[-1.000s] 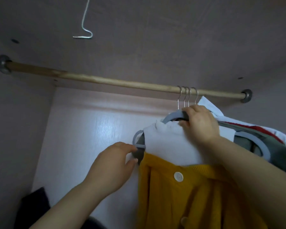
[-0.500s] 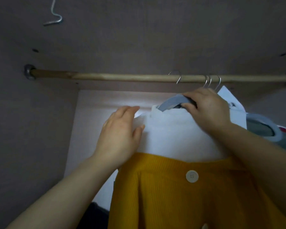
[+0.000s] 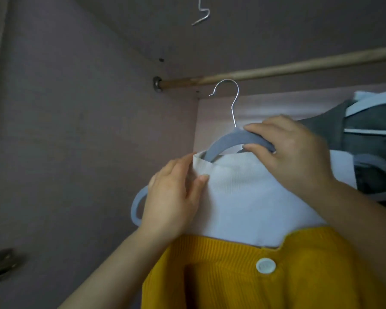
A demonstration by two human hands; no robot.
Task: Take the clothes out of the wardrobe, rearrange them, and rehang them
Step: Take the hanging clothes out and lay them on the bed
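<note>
A grey hanger (image 3: 230,141) with a silver wire hook (image 3: 228,94) carries a white top (image 3: 250,197) and a yellow buttoned cardigan (image 3: 243,275). Its hook is off the wooden rod (image 3: 288,69) and hangs just below it. My right hand (image 3: 290,152) grips the hanger's neck near the hook. My left hand (image 3: 174,197) holds the left shoulder of the white top, thumb on the collar fold, over the hanger's left end (image 3: 137,206).
More clothes on grey hangers (image 3: 374,139) hang at the right of the rod. The wardrobe's left wall (image 3: 76,152) is close, with a hinge (image 3: 2,264) low on it. A bare wire hook (image 3: 202,13) dangles from the ceiling panel.
The hanger has come off the rod and moved left and down, away from the other hangers. My left hand shifted up onto the white top's shoulder. The view turned left.
</note>
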